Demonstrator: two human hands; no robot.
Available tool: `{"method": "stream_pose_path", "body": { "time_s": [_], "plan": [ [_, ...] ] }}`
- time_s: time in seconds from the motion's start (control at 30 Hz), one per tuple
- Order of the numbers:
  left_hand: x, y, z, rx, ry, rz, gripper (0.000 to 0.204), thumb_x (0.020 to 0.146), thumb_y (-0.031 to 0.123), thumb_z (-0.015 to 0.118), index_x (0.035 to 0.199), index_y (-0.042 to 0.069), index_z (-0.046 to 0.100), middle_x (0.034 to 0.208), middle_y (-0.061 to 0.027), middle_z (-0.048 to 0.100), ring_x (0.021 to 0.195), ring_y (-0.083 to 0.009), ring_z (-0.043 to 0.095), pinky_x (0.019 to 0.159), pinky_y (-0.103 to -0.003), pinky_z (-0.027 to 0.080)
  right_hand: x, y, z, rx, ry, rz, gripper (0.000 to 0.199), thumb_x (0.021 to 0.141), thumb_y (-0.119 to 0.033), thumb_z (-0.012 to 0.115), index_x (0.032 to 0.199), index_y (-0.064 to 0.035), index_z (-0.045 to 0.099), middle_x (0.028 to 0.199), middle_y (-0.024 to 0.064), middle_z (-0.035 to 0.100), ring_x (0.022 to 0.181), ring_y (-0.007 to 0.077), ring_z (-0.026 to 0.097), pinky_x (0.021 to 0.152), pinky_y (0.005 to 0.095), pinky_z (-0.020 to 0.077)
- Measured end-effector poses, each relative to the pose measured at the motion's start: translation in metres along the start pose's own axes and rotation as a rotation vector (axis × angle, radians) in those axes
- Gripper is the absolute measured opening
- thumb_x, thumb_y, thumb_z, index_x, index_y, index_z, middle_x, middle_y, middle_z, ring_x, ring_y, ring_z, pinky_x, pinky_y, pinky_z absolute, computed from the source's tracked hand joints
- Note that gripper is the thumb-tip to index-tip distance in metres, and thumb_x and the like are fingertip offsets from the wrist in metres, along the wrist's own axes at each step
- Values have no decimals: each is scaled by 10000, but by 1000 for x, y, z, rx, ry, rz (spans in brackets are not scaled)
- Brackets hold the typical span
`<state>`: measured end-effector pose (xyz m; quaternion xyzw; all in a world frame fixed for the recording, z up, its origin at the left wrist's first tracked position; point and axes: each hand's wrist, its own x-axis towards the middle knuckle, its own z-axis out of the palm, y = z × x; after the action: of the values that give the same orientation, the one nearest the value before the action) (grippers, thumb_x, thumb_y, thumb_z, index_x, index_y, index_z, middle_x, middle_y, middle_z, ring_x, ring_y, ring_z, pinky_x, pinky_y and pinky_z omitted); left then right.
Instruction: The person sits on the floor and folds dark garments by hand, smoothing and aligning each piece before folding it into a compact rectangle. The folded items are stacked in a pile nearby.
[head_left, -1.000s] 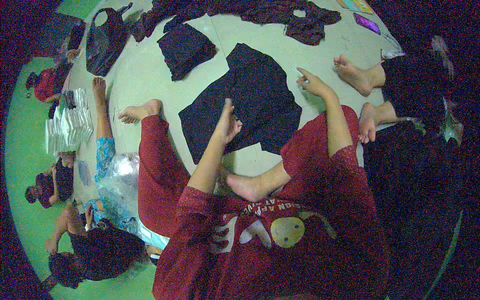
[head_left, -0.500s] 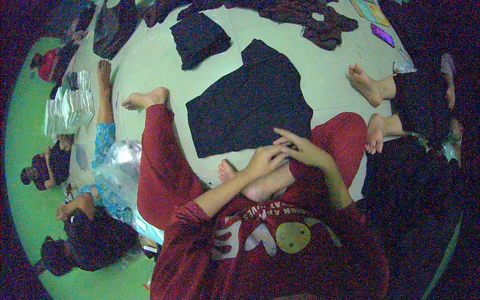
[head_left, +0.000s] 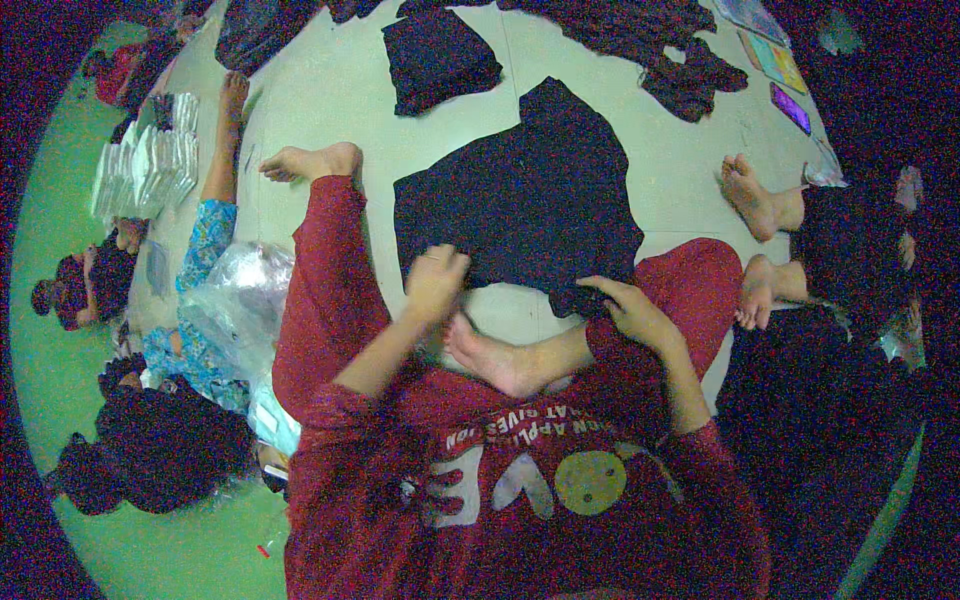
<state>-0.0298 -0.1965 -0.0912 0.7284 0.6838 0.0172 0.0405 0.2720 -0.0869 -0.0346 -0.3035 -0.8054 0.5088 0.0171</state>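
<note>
A dark, nearly black garment (head_left: 520, 200) lies spread on the pale floor in front of my crossed legs, with a narrow part sticking out at its far side. My left hand (head_left: 437, 280) is at its near left corner, fingers curled down onto the cloth edge. At the near right edge my right hand (head_left: 638, 312) pinches the cloth, which bunches and sags beside the fingertips. Between the two hands the near edge bows away from me. My bare foot (head_left: 510, 365) rests just below that edge.
Beyond lie a folded dark garment (head_left: 440, 62) and a dark clothing heap (head_left: 690, 75). Plastic-wrapped packets (head_left: 150, 160) are stacked at left, near clear plastic bags (head_left: 240, 290). A purple flat item (head_left: 790, 108) lies far right. Other people sit on both sides, a bare foot (head_left: 750, 195) at right.
My hands, together over the garment's near edge before, have moved apart to its two near corners and taken hold of the cloth. The near edge has shifted and bunched. The view has shifted slightly.
</note>
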Motion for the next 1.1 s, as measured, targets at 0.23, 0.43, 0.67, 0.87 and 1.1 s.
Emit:
{"method": "stream_pose_path", "body": {
  "time_s": [0.23,0.43,0.67,0.87,1.1],
  "plan": [
    [-51,-64,-9,3,-198,167,212,732,117,508,938,74,538,876,-94,522,834,-271,560,696,-379,484,-5,0,-4,33,-13,2,467,737,102,428,1170,-60,491,1154,161,537,1106,309,495,946,371,382],
    [-19,-100,-9,-710,-586,-312,147,750,89,585,883,29,564,860,-103,620,823,-264,590,735,-332,464,23,12,-30,-208,-31,-13,470,739,88,433,1181,-63,485,1168,153,534,1106,301,499,947,365,382],
    [-9,-113,4,-1357,-160,-897,346,751,166,672,1042,31,542,832,-34,582,748,-114,511,704,-239,410,116,37,-94,-228,247,-45,501,793,61,442,1265,-104,410,1158,152,539,1092,291,509,919,357,397],
    [-14,-66,28,-880,387,-822,282,807,167,609,1018,7,512,900,-87,578,809,-152,527,741,-273,421,101,21,-73,-219,303,30,554,801,42,453,1318,-120,339,1169,162,524,1091,302,501,939,363,380],
    [1,-63,40,-214,236,-696,243,879,197,472,1067,44,482,956,-163,557,899,-316,554,716,-399,459,100,52,-20,-510,145,10,508,771,28,434,1270,-52,382,1199,182,487,1091,325,481,932,378,394]
  ]
}}
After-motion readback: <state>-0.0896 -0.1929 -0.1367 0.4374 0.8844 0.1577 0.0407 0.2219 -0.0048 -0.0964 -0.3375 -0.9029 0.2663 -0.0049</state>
